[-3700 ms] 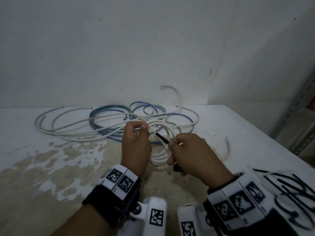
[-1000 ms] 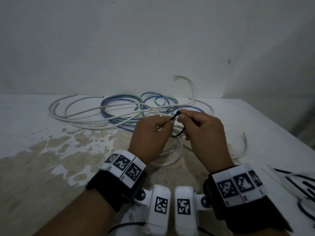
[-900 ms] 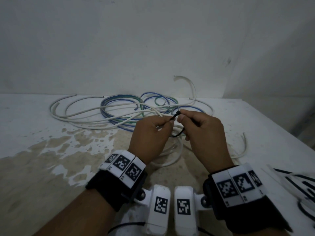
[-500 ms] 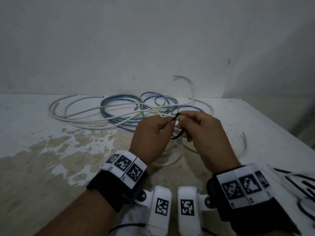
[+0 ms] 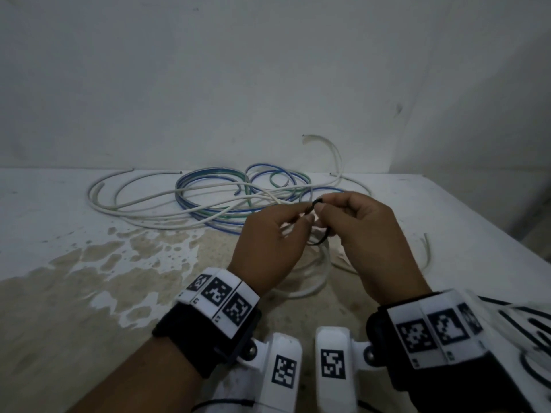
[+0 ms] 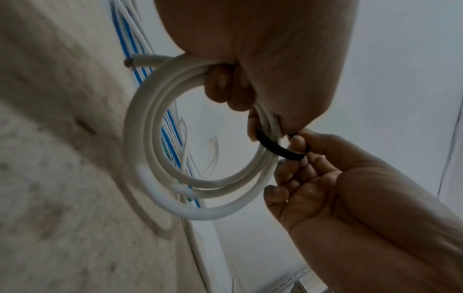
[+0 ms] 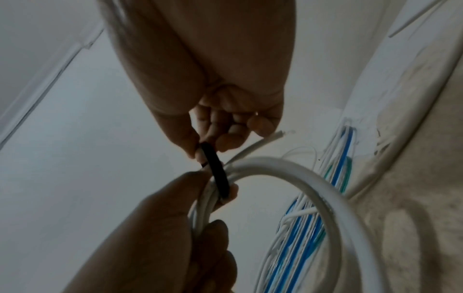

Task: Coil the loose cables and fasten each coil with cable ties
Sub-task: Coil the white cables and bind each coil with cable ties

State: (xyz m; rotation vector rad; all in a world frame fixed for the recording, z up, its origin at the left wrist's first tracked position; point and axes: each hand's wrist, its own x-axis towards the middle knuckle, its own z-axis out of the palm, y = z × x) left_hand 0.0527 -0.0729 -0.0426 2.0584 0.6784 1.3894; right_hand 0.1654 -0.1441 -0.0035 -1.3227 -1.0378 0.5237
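A small white cable coil (image 5: 316,281) hangs from my left hand (image 5: 304,214), whose fingers grip its upper turns (image 6: 160,111) above the stained table. A black cable tie (image 5: 321,240) loops round the bunched turns (image 7: 253,164) beside my left fingers. My right hand (image 5: 320,205) pinches the black tie (image 6: 280,148) between thumb and forefinger, right against the left fingertips. In the right wrist view the tie (image 7: 216,170) runs from my right fingertips down over the coil. Its head and tail are hidden between the fingertips.
Loose white cables (image 5: 131,201) and blue-green cables (image 5: 208,186) sprawl at the back of the table (image 5: 59,293) by the wall. More black cable ties (image 5: 533,332) lie at the near right. The table's right edge (image 5: 507,231) drops away.
3.7 s ago my right hand held the tie straight beside the coil; now it is looped round the turns. Over the last second both hands barely shifted.
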